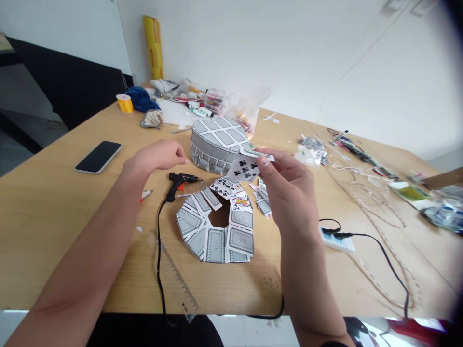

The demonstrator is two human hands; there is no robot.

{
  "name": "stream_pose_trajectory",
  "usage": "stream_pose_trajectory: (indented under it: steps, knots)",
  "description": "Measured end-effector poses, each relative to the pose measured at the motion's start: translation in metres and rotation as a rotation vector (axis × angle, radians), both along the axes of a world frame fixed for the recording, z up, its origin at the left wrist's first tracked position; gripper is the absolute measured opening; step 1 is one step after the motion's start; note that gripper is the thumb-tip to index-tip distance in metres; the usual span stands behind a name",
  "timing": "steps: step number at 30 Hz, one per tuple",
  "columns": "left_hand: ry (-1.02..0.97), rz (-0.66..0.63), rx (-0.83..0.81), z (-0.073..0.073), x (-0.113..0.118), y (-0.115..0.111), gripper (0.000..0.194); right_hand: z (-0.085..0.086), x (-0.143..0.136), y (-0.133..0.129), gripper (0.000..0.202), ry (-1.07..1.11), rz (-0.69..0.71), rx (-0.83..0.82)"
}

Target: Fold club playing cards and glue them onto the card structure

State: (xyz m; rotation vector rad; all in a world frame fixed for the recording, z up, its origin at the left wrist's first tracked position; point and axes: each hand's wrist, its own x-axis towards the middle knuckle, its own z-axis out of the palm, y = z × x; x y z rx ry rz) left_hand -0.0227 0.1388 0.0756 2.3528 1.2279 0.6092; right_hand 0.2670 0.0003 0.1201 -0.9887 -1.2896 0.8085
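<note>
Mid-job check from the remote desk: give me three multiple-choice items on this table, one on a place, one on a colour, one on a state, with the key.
1. Where does the glue gun lie?
A. on the phone
B. on the table between the left hand and the card ring
C. inside the round card box

2. What colour is the spool near the far table edge?
A. yellow
B. green
C. white

3. What is the right hand doing?
A. resting flat on the table
B. holding a clubs card
C. gripping the ruler

Key: 1 B, it lies just below the left hand, beside the card ring. 2 A, the spool is yellow. 3 B, its fingers pinch the clubs card above the table.
</note>
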Motion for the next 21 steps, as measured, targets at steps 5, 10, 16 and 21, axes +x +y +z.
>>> stream_pose_trajectory:
  steps: [5, 10, 16, 21]
  knots:
    - [-0.246, -0.071, 0.008, 0.065, 0.036, -0.044, 0.038, -0.004, 0.000, 0.003, 0.021, -0.045, 0.047, -0.005]
    - [-0.449, -0.255, -0.037, 0.078, 0.056, -0.076, 0.026, -0.005, -0.002, 0.003, 0.022, -0.036, 0.115, -0.033]
    - [-0.423, -0.194, 0.046, 0.075, 0.057, -0.076, 0.017, -0.005, -0.007, 0.000, 0.026, -0.022, 0.109, -0.057]
    - [-0.409, -0.194, 0.090, 0.073, 0.056, -0.076, 0.015, -0.002, -0.006, -0.001, 0.027, -0.074, 0.073, -0.011]
